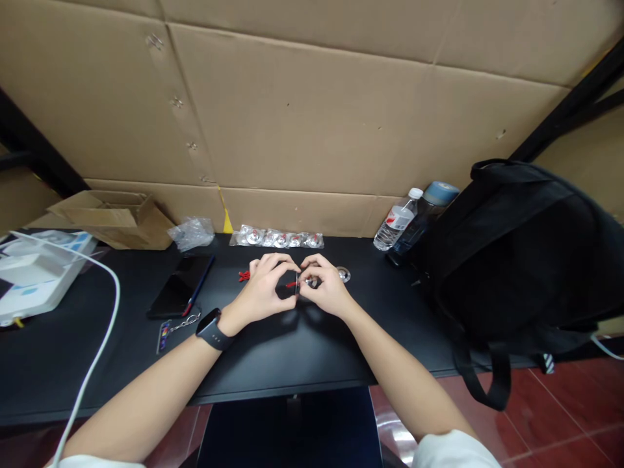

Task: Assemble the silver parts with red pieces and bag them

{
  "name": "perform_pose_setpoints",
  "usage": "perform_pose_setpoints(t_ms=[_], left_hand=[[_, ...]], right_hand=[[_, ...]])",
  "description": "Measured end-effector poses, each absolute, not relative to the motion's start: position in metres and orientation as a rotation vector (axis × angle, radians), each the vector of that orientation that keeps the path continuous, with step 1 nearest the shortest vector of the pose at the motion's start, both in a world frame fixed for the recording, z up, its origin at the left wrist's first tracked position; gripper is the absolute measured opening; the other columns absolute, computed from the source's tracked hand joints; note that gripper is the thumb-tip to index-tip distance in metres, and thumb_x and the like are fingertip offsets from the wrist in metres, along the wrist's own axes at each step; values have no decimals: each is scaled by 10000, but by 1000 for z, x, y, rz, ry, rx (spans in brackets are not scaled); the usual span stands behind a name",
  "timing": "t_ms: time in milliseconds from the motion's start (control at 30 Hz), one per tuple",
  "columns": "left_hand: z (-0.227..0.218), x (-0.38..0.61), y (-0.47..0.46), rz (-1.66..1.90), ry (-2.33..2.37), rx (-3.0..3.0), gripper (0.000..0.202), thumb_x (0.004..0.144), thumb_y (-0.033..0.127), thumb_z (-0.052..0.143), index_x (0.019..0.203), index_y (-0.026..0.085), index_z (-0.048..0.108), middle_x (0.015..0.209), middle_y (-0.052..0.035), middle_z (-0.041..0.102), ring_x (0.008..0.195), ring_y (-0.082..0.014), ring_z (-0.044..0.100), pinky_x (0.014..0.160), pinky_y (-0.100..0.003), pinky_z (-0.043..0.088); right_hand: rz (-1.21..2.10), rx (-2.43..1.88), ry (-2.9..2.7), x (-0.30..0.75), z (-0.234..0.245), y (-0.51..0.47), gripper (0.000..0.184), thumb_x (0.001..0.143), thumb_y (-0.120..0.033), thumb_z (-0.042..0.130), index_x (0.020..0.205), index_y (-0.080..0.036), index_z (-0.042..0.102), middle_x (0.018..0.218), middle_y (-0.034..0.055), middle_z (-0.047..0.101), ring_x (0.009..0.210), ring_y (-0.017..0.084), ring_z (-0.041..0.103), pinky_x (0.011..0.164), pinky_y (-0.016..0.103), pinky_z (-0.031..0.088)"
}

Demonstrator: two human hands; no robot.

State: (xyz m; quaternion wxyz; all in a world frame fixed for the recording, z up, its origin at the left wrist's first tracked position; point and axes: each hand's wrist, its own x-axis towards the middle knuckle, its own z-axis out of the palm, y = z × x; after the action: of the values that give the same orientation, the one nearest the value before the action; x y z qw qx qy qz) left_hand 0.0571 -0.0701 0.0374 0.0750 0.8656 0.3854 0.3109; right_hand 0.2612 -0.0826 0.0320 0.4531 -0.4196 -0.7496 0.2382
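Note:
Over the middle of the desk, my left hand (272, 286) grips a small silver metal disc (297, 283) by its rim, thumb below and fingers above. The disc is seen nearly edge-on. A bit of red cord (291, 285) shows on its left side. My right hand (325, 285) is closed at the disc's other face, fingertips pinched together; what exactly they pinch is hidden. Another silver disc (344, 274) lies on the desk just behind my right hand. A bundle of red cord (244, 276) lies left of my left hand's fingers.
Several silver discs in clear bags (277, 238) lie along the cardboard wall. Leftward are a phone (180, 286), a keychain (164, 336), crumpled plastic (192, 233), a cardboard box (121, 221) and a white cable (111, 318). Rightward stand a water bottle (396, 224) and a black backpack (521, 260).

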Motion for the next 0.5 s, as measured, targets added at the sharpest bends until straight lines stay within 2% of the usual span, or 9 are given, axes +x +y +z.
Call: perform_pose_setpoints(t_ms=[200, 500], left_hand=[[43, 49, -64, 944, 1200, 2541, 414, 757, 347, 760, 1150, 280, 648, 1279, -64, 615, 1213, -300, 515, 979, -429, 333], [25, 40, -53, 536, 1015, 2674, 364, 756, 372, 750, 1108, 304, 687, 1298, -61, 617, 1251, -324, 476, 972, -445, 361]], right_hand=[[523, -1075, -1805, 272, 37, -81, 77, 729, -122, 706, 723, -197, 721, 1099, 69, 623, 922, 193, 636, 767, 308, 514], [463, -1095, -2076, 265, 22, -81, 111, 732, -111, 737, 705, -215, 713, 1092, 56, 632, 970, 211, 583, 901, 378, 520]])
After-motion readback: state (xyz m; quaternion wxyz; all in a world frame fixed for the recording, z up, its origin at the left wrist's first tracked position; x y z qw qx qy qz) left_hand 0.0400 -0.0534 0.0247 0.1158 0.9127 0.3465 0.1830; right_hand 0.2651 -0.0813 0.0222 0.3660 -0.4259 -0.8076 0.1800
